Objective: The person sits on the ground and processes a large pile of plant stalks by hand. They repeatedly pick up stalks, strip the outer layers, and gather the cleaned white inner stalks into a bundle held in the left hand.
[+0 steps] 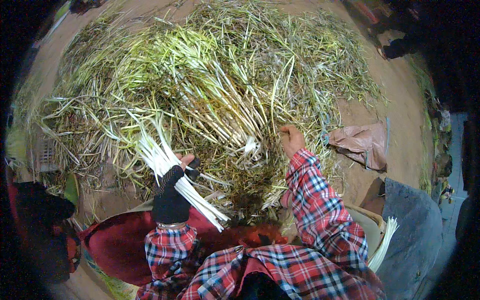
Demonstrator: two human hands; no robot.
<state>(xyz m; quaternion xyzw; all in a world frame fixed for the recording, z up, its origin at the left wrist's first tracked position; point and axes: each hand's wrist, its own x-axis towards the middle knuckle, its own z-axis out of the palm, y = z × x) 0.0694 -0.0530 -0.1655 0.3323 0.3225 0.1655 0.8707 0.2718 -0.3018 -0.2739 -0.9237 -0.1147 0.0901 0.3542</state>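
Observation:
My left hand (170,192), in a black glove with bare fingertips, is closed around a bunch of peeled white stalks (195,197), like spring onions or young garlic. Their pale green tops point up and left, their cut ends down toward my lap. My bare right hand (292,141) is at the right edge of a heap of unpeeled stalks (225,107). Its fingers are curled in; whether a stalk is between them is too small to make out. White root ends (252,147) of the heap lie just left of that hand.
Loose green and dry leaves (320,60) spread widely over the brown floor (402,120). A crumpled pinkish sack (360,142) lies to the right. Beside my right leg, another white bunch (384,245) rests by a dark grey sheet (412,225). Dark red cloth (117,242) covers my left side.

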